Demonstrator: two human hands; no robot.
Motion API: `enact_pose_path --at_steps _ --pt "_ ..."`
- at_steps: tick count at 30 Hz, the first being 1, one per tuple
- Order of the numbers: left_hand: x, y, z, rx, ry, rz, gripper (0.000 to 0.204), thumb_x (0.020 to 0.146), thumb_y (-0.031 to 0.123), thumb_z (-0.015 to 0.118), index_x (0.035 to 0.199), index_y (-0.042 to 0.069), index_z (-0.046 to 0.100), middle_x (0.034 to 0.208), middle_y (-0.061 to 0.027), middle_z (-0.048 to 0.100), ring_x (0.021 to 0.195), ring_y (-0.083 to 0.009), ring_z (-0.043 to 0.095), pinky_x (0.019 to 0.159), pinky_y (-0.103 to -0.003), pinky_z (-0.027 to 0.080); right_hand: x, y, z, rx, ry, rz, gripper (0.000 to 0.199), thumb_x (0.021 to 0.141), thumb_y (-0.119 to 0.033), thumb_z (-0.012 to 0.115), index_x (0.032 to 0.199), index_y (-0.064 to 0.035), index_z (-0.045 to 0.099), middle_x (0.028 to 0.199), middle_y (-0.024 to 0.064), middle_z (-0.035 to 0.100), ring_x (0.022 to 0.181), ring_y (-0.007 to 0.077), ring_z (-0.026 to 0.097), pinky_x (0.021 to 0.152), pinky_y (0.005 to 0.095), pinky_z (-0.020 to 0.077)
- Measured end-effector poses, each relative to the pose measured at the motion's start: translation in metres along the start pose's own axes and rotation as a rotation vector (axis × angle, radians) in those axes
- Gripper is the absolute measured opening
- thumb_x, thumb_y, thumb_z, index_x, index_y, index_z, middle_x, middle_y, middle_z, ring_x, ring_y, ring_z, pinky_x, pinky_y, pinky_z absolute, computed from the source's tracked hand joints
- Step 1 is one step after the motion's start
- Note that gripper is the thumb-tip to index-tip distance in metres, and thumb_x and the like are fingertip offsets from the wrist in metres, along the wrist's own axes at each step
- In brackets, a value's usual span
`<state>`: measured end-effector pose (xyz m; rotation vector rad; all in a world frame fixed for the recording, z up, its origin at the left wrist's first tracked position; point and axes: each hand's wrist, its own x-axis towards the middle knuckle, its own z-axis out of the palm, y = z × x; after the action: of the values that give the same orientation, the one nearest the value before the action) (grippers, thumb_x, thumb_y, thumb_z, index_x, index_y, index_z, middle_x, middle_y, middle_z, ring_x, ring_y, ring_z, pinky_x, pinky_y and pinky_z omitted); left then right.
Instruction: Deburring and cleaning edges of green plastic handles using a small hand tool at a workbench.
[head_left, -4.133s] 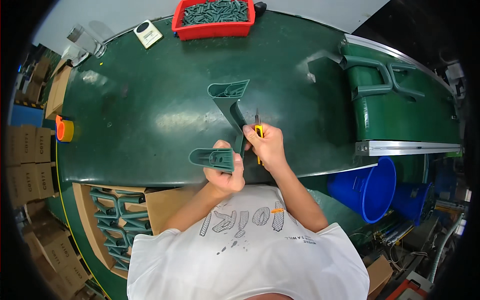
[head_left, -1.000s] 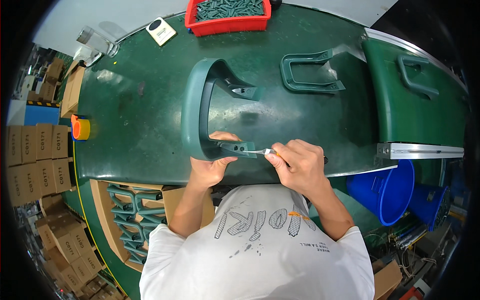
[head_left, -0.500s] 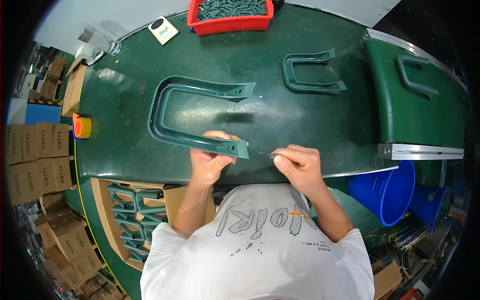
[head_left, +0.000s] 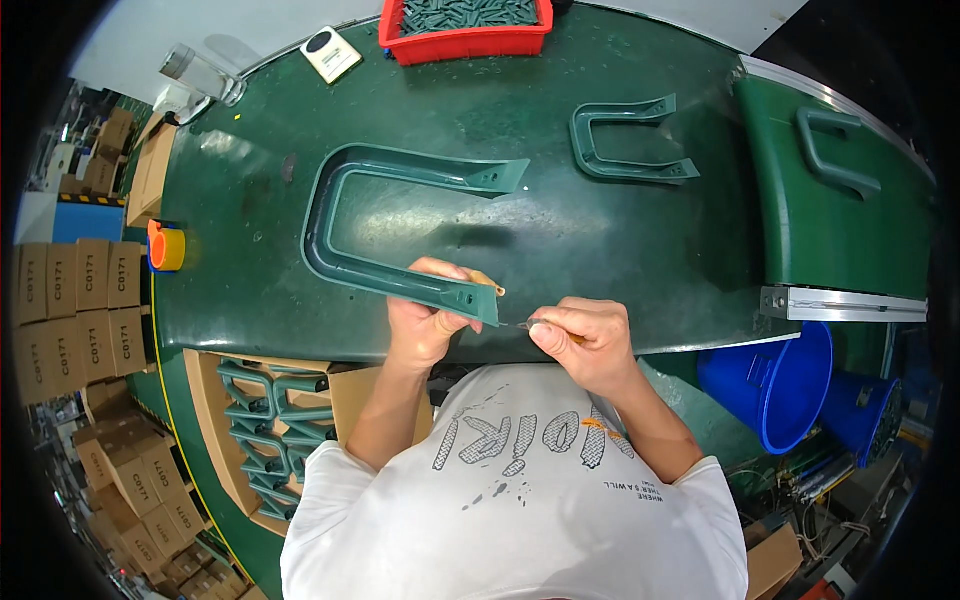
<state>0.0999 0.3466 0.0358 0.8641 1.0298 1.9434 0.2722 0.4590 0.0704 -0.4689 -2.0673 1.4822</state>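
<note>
My left hand [head_left: 425,325] is closed round the near arm of a large green U-shaped plastic handle [head_left: 322,215]. Its bend points left, and its far arm reaches over the table. A tan covering shows at one fingertip of this hand. In a pinch, my right hand [head_left: 590,342] holds a small thin-bladed tool [head_left: 578,339]; only a bit of tan grip and a thin metal tip show. That tip is at the flared end of the near arm; whether it touches is too small to tell.
Another green handle [head_left: 583,150] lies farther right on the table, and one more [head_left: 835,165] rests on the green conveyor belt [head_left: 790,235]. A red bin [head_left: 465,45] of small green parts stands at the back. Handles fill a carton [head_left: 208,400] below left; blue bins [head_left: 765,390] stand below right.
My right hand has moved slightly left, bringing the tool's tip to the handle's near end. The handle has shifted a little and tilted in my left hand.
</note>
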Motion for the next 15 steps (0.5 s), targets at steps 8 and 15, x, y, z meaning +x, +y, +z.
enact_pose_path --at_steps 8,15 --pt "-0.006 -0.002 0.005 -0.059 0.006 -0.049 0.045 0.075 0.026 0.077 0.103 0.000 0.053 0.086 -0.0228 0.065 0.060 -0.0164 0.061 0.052 -0.027 0.052 0.007 0.003 0.002 -0.138 0.078 -0.073 0.020 0.084 -0.016 0.067 0.080 0.0029 0.068 0.054 0.0062 0.050 0.046 0.0140 0.047 0.045 0.0277 0.0354" --pt "-0.017 -0.005 0.017 -0.024 -0.144 0.038 0.040 0.077 0.022 0.076 0.102 0.000 0.053 0.081 -0.0197 0.065 0.067 -0.0193 0.064 0.057 -0.031 0.053 0.012 0.033 0.011 -0.006 0.164 0.122 0.019 0.087 -0.019 0.064 0.084 -0.0003 0.069 0.057 0.0070 0.054 0.047 0.0150 0.050 0.045 0.0293 0.0393"
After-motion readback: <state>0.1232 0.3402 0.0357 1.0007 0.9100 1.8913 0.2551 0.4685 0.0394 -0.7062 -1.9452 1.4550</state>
